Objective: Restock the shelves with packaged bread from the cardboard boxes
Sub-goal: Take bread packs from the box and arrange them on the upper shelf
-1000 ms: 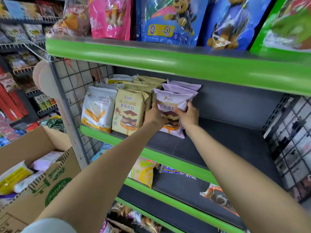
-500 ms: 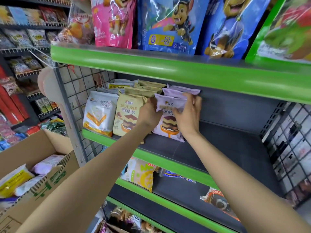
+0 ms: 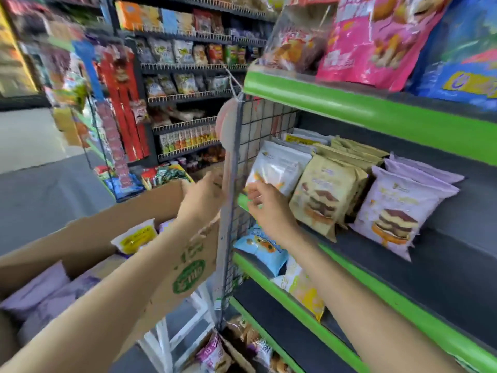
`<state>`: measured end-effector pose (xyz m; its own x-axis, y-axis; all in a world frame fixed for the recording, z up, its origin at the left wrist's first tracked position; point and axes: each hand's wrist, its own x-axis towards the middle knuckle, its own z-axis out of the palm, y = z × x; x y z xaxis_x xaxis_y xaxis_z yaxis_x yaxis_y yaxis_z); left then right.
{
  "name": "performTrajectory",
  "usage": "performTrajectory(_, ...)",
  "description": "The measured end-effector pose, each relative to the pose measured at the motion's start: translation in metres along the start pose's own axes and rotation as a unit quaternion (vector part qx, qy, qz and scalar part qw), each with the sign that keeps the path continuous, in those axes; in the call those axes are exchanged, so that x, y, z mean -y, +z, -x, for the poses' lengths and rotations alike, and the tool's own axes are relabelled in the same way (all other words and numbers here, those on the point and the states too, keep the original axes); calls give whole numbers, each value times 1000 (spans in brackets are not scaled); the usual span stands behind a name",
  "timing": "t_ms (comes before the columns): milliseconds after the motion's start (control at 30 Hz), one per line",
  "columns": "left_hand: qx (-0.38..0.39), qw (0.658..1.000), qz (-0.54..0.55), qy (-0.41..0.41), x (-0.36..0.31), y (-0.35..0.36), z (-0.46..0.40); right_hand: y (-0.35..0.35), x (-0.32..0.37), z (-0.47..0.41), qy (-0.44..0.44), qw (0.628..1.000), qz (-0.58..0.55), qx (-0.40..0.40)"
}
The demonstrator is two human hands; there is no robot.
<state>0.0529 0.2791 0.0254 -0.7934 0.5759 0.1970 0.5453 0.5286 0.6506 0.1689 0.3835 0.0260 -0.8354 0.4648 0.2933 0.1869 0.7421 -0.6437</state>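
Purple mousse bread packs [image 3: 398, 211] stand in a row on the dark shelf [image 3: 443, 265], beside beige packs [image 3: 328, 195] and white packs [image 3: 279, 168]. My right hand [image 3: 269, 205] hangs in front of the shelf edge near the white packs, fingers loosely curled, holding nothing. My left hand [image 3: 204, 197] is left of the wire side panel [image 3: 242, 211], above the open cardboard box [image 3: 150, 230], and also holds nothing. Inside the box lie purple packs [image 3: 40, 289] and a yellow-labelled white pack [image 3: 135, 236].
Green-edged shelves run above [image 3: 363, 109] and below [image 3: 282, 300], carrying big snack bags and a blue pack [image 3: 263, 249]. A second box with packs [image 3: 215, 354] sits low down. Snack racks [image 3: 188, 103] line the aisle behind, with grey floor [image 3: 40, 189] at left.
Both hands let go of the purple pack, now standing on the shelf, and pulled back leftward. The view swung left toward the box and aisle.
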Motion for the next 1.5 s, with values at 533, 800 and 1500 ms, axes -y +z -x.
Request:
performTrajectory(533, 117, 929, -183, -300, 349, -108, 15, 371, 93, -64, 60, 901, 142, 406)
performTrajectory(800, 126, 914, -196, -333, 408, -99, 36, 449, 92, -47, 223, 852, 125, 456)
performTrajectory(1500, 97, 942, -192, -257, 395, -130, 41, 458, 120, -31, 366, 874, -33, 318)
